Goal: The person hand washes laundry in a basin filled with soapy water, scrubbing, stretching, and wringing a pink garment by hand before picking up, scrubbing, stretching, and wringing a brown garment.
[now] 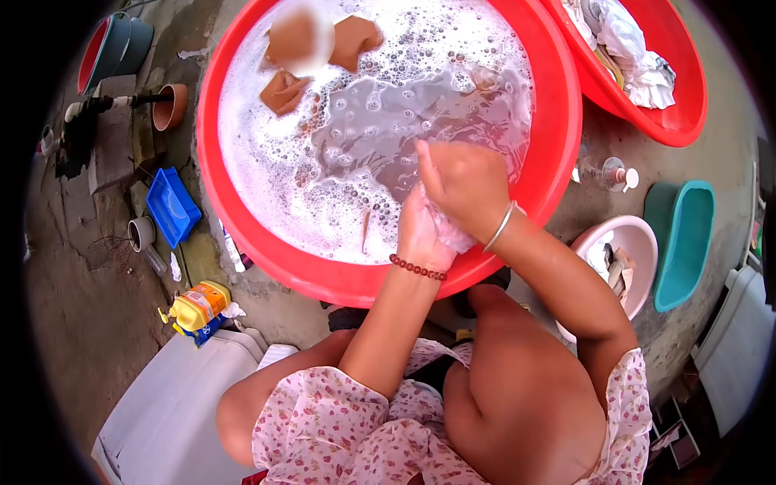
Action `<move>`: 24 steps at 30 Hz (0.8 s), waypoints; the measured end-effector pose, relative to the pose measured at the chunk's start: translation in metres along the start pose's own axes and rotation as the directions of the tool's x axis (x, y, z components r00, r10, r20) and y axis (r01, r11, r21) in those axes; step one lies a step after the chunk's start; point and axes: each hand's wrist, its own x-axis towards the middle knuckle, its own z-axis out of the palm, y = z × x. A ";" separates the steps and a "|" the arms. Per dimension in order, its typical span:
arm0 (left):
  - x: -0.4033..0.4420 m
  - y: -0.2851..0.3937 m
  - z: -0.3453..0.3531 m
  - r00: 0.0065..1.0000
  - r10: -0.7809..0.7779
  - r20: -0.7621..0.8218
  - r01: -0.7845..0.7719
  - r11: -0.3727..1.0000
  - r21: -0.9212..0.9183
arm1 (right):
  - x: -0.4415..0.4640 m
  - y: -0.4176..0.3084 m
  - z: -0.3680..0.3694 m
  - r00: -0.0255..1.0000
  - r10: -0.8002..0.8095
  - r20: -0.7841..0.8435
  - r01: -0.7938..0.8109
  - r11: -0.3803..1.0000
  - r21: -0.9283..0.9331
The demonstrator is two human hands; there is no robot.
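Observation:
Over the near side of a big red tub [569, 121] of foamy water, my two hands are pressed together. My left hand [422, 230], with a red bead bracelet at the wrist, is underneath, its fingers largely covered. My right hand [470, 182], with a silver bangle, is curled into a fist on top. A pale, soapy, wet bundle [451, 233], which looks like thin cloth, is squeezed between them. Brown cloth pieces [356, 42] stick out of the foam at the far left of the tub.
At the upper right is another red basin [687, 97] with white cloth. A pink basin [643, 234] holding cloth, a teal tub [685, 242] and a pump bottle [616, 175] stand on the right. A yellow jug [202, 305] and blue basket [173, 208] are on the left.

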 end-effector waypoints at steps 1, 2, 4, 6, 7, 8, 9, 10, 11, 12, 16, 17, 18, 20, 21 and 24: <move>0.003 -0.013 0.005 0.981 0.187 -0.056 -0.178 0.973 0.147 | 0.014 0.020 -0.002 0.996 0.093 0.008 -0.093 0.993 -0.071; 0.004 -0.012 0.008 0.979 0.192 -0.067 -0.174 0.962 0.212 | 0.011 0.018 -0.001 0.992 0.127 0.012 -0.125 0.988 -0.089; -0.007 -0.005 0.021 0.992 0.112 -0.058 -0.102 0.983 0.150 | 0.008 0.012 -0.003 0.981 0.193 0.019 -0.190 0.974 -0.125; 0.006 0.012 -0.028 0.939 0.027 0.344 -0.033 0.999 0.011 | -0.011 -0.024 -0.008 0.996 0.061 0.061 -0.063 0.998 0.018; 0.022 0.018 -0.051 0.852 -0.038 0.522 0.051 0.999 -0.011 | -0.015 -0.029 -0.006 0.996 0.066 0.061 -0.067 0.998 0.012; 0.031 0.024 -0.052 0.728 -0.101 0.678 0.137 0.991 0.000 | -0.022 -0.034 -0.003 0.995 0.043 0.085 -0.046 0.998 0.034; 0.024 0.015 -0.058 0.868 -0.051 0.494 0.073 0.997 -0.025 | -0.028 -0.036 -0.002 0.994 0.018 0.108 -0.025 0.998 0.060; 0.007 0.005 -0.020 0.984 0.040 0.173 -0.050 0.997 0.053 | -0.020 -0.023 -0.001 0.993 0.021 0.115 -0.029 0.997 0.067; -0.011 -0.005 0.019 0.977 0.126 -0.169 -0.093 0.977 0.190 | -0.001 0.002 0.000 0.990 0.117 0.079 -0.116 0.993 -0.016; 0.001 -0.011 0.017 0.986 0.125 -0.110 -0.116 0.990 0.081 | 0.013 0.018 0.000 0.979 0.201 0.023 -0.198 0.975 -0.100; 0.001 -0.005 -0.001 0.971 0.219 0.096 -0.234 0.956 0.180 | 0.006 0.003 -0.007 0.988 0.156 -0.005 -0.156 0.980 -0.121; 0.004 0.000 -0.022 0.946 0.268 0.184 -0.303 0.932 0.200 | -0.010 -0.023 -0.010 0.995 0.094 0.022 -0.094 0.996 -0.013; 0.018 0.012 -0.047 0.899 0.160 0.408 -0.196 0.979 0.048 | -0.019 -0.035 -0.011 0.999 0.032 0.043 -0.036 0.995 0.096; 0.024 0.024 -0.052 0.762 0.010 0.648 0.007 1.000 -0.023 | -0.027 -0.027 -0.002 0.994 0.057 0.093 -0.067 0.991 0.116; 0.024 0.024 -0.056 0.726 -0.022 0.687 0.038 0.999 -0.007 | -0.027 -0.021 0.004 0.988 0.064 0.137 -0.084 0.986 0.143; 0.002 -0.007 0.008 0.966 0.221 -0.132 -0.198 0.966 0.168 | 0.016 0.033 0.004 0.976 0.214 0.038 -0.203 0.958 -0.202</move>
